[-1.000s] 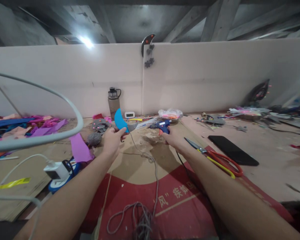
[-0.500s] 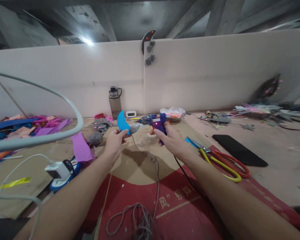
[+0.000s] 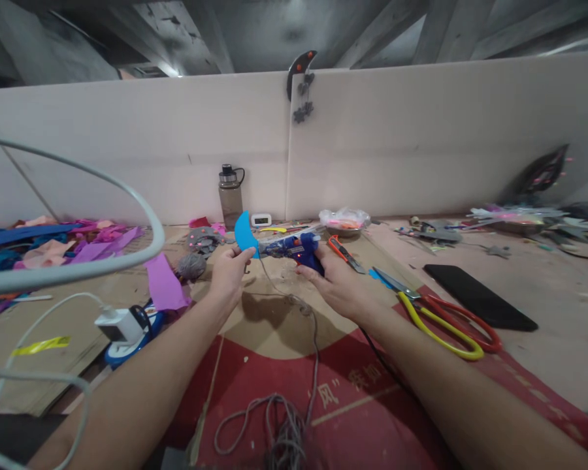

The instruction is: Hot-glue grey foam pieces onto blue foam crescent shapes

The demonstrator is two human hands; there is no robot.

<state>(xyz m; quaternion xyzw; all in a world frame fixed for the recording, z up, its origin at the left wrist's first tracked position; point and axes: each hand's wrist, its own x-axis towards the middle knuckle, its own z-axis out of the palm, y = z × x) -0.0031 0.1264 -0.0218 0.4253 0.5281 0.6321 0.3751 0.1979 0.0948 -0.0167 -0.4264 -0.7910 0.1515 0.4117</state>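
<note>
Between the thumb and fingers of my left hand (image 3: 230, 269) is a blue crescent-shaped piece (image 3: 245, 235), held above the cardboard. My right hand (image 3: 334, 277) is wrapped round the handle of a blue glue gun (image 3: 301, 251). Its nozzle points left and is at the crescent's lower right edge; I cannot tell whether they touch. Grey yarn (image 3: 315, 333) runs down from the crescent to a loose tangle (image 3: 285, 434) on the red part of the cardboard. The grey part of the crescent piece is mostly hidden behind the nozzle.
Scissors (image 3: 441, 323) with red and yellow handles lie beside a black phone (image 3: 479, 297) on the right. An orange utility knife (image 3: 345, 253) is behind my right hand. A bottle (image 3: 230, 199) stands at the partition. Felt scraps, a white charger (image 3: 120, 326) and a looping cable (image 3: 142, 202) occupy the left.
My right hand has turned the glue gun so its nozzle points left, up against the crescent's edge. The utility knife behind has come into view. The whole view has shifted slightly.
</note>
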